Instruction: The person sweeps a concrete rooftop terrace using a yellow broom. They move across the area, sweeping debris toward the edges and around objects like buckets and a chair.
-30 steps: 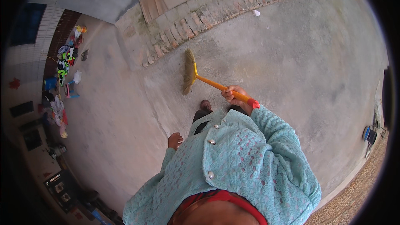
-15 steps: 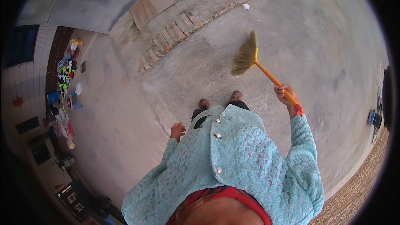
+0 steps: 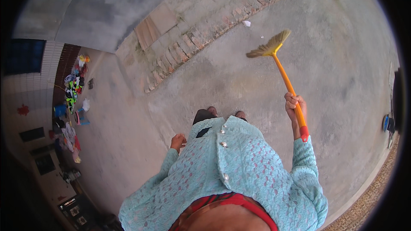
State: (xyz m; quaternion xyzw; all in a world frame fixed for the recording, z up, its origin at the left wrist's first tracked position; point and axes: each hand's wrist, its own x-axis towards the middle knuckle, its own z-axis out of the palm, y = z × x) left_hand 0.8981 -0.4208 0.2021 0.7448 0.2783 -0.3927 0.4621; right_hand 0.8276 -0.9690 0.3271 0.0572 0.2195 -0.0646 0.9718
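Note:
My right hand (image 3: 295, 104) is closed around the orange handle of a broom (image 3: 287, 79), near its red end cap. The broom points away from me. Its yellow-necked, fan-shaped head of tan bristles is spread above or against the concrete floor; I cannot tell if it touches. Beyond the bristles lies a crumpled white scrap (image 3: 246, 24), with a smaller pale bit (image 3: 262, 37) nearer the broom. My left hand (image 3: 178, 141) hangs by my left hip, holding nothing visible, its fingers loosely curled and the thumb apart.
A low brick edging (image 3: 188, 45) runs diagonally across the floor ahead, with flat boards (image 3: 147, 32) behind it. Along the left wall is a pile of clothes (image 3: 73, 87) beside a small stool (image 3: 81, 116). A blue basin (image 3: 386, 122) stands at the far right.
The broom head has swung forward and to the right, its bristles turning away from me. My right hand still grips the handle. My feet have shifted in a step.

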